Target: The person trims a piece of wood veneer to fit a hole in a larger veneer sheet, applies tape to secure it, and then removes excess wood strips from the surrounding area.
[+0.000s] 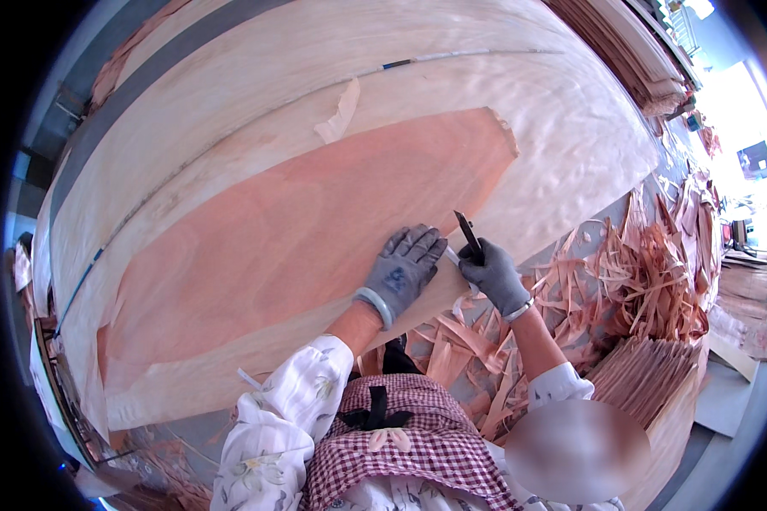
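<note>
My left hand (405, 266), in a grey work glove, lies flat with fingers outstretched on the near edge of a reddish wood veneer sheet (315, 213). Just right of it, my gloved right hand (496, 279) grips a black utility knife (465, 228), its tip directed up and away from me. A narrow pale strip (452, 255) shows between the two hands. The veneer rests on a larger pale sheet (579, 162) and has a ragged far right end. A torn pale scrap (341, 112) lies beyond it.
A long thin rod with blue marks (396, 64) runs across the pale sheet beyond the veneer. Veneer offcuts (486, 341) litter the floor, heaped at right (656, 272). Stacked veneer sheets stand near right (643, 379) and far right (622, 51).
</note>
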Demonstrator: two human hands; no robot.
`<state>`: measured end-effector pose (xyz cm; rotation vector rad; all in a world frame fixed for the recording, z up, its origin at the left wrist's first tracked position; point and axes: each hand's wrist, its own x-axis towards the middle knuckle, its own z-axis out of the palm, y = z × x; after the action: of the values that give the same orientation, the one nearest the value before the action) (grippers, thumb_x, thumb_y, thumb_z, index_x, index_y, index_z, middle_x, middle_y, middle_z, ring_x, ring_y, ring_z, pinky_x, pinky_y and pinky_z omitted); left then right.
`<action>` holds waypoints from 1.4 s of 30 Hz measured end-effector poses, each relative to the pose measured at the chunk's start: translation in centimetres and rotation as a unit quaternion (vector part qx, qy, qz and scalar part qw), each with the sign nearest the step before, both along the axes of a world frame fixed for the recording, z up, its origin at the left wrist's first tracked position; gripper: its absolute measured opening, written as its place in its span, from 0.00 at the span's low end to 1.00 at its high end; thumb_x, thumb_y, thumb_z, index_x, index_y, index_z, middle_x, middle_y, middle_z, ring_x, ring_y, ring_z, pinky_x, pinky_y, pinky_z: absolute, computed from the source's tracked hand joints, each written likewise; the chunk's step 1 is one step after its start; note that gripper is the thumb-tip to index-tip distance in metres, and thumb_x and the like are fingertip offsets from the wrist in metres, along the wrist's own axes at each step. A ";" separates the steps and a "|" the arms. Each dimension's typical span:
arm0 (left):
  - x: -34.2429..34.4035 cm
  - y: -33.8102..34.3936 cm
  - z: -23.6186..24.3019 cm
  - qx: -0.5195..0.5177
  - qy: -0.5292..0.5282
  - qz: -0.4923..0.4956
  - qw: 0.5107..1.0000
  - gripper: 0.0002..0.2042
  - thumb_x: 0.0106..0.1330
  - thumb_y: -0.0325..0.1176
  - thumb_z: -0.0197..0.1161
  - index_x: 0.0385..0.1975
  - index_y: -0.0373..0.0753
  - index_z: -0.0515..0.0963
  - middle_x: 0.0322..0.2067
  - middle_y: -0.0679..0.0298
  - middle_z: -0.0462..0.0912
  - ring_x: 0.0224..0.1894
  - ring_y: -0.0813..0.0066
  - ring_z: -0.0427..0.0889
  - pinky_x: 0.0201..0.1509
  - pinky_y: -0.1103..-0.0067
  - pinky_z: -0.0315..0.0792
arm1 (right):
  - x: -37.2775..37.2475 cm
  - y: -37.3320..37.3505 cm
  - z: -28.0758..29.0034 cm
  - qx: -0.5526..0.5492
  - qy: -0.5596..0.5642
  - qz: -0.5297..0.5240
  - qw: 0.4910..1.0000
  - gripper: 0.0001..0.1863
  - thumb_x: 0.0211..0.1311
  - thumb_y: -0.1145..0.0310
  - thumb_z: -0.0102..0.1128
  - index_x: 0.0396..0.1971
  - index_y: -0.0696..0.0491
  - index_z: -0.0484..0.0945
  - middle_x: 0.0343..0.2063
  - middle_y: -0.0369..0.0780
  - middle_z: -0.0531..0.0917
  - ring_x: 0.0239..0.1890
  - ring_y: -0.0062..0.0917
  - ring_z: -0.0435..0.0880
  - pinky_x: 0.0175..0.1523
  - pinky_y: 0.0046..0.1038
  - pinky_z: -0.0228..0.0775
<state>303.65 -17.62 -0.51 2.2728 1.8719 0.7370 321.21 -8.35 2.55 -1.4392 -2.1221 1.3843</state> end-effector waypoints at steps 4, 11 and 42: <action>-0.3 -0.2 1.0 -0.031 -0.018 0.001 0.999 0.20 0.56 0.35 0.56 0.52 0.46 0.72 0.56 0.62 0.69 0.61 0.64 0.63 0.66 0.68 0.52 | 0.7 -0.9 0.6 -0.065 0.007 -0.023 0.998 0.12 0.49 0.67 0.63 0.29 0.59 0.74 0.19 0.38 0.78 0.22 0.21 0.76 0.30 0.24 0.69; 0.3 -0.3 0.5 -0.066 0.040 0.026 0.997 0.21 0.59 0.39 0.50 0.53 0.47 0.70 0.59 0.62 0.64 0.63 0.63 0.59 0.67 0.65 0.50 | -1.0 -4.9 3.9 -0.164 0.016 0.050 0.985 0.07 0.54 0.71 0.60 0.29 0.60 0.76 0.18 0.32 0.74 0.21 0.11 0.68 0.26 0.18 0.63; -9.2 -22.4 2.1 -0.139 0.024 0.221 0.965 0.25 0.57 0.42 0.55 0.57 0.48 0.66 0.60 0.63 0.64 0.63 0.65 0.60 0.67 0.62 0.49 | -14.0 -16.2 -0.5 -0.129 0.009 0.315 0.940 0.13 0.53 0.63 0.60 0.25 0.59 0.73 0.16 0.41 0.74 0.19 0.24 0.71 0.27 0.29 0.65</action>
<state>294.42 -40.00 1.56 1.7412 2.3663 0.4239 307.20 -24.52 2.04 -0.8182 -2.5953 1.9365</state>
